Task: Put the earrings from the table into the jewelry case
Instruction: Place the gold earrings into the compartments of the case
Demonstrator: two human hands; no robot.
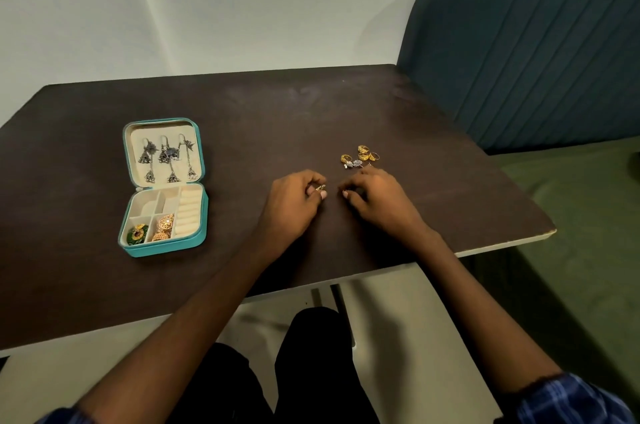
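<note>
Jewelry case (194, 236) open flat, left side of table (381, 105). Lid panel: three long silver dangle earrings (168, 157) hanging. Tray: green earring (137, 234) front-left cell, gold jhumka earrings (163, 227) in the next cell, ring rolls (188, 212) on the right bare. Mid-table, left hand (294, 202) pinches a small gold earring (320, 187) at the fingertips. Right hand (374, 197) just beside it, fingers curled down onto the table; can't tell if it holds anything. Behind the right hand: loose cluster of gold earrings (363, 153) plus a silver piece (355, 164). Teal bench (536, 43) far right.
</note>
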